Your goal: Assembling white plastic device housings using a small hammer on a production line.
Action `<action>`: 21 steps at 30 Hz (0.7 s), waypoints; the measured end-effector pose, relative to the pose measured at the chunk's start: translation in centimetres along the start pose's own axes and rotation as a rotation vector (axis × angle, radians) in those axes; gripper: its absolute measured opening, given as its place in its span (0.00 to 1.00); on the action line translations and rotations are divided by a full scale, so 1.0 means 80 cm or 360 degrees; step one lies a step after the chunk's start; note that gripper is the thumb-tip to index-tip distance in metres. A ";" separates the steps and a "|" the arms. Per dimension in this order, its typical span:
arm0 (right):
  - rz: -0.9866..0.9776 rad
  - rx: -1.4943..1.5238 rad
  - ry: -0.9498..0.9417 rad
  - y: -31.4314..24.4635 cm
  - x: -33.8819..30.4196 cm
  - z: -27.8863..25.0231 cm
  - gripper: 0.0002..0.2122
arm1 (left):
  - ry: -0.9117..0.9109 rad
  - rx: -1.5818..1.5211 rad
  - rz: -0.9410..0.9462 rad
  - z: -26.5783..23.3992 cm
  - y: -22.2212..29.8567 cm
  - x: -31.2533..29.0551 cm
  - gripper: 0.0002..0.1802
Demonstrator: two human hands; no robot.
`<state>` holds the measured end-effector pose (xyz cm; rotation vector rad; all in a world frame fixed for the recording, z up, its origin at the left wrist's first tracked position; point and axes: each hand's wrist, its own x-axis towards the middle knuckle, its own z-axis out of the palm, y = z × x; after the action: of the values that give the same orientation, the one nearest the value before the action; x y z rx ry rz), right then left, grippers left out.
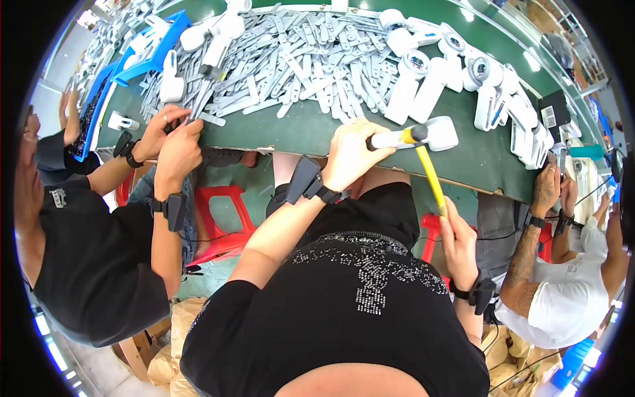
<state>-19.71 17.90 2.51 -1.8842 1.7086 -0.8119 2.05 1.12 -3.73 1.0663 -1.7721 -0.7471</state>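
Observation:
My left hand (350, 155) grips one end of a long white plastic part (442, 133) and presses it flat near the front edge of the green table (297, 129). A yellow-handled hammer (431, 175) is in my right hand (458, 241), gripped low on the handle below the table edge. Its dark head rests on or just over the white part, beside my left fingers. Both wrists wear black bands.
Several grey flat strips (311, 63) are heaped across the table's middle. More white parts (463, 73) lie at the right, and blue trays (155, 49) at the far left. A co-worker's hands (169, 135) handle strips on my left; another person's hands (555, 188) work at right. Red stools (225, 212) stand below.

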 end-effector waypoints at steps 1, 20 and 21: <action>0.0077 0.0047 0.0021 0.003 -0.004 -0.002 0.18 | 0.0002 0.0007 0.0040 0.000 0.000 -0.002 0.12; 0.0325 0.0624 0.0385 0.057 -0.008 0.002 0.19 | -0.0473 -0.0505 -0.0142 0.003 0.011 -0.009 0.19; 0.0338 0.0799 0.0539 0.054 -0.009 0.007 0.19 | -0.0690 -0.0964 -0.0578 0.000 0.013 -0.008 0.21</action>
<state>-22.42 18.04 -0.97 -1.2612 1.6519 -1.3780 1.84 2.13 -3.08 0.8461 -1.5311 -1.7182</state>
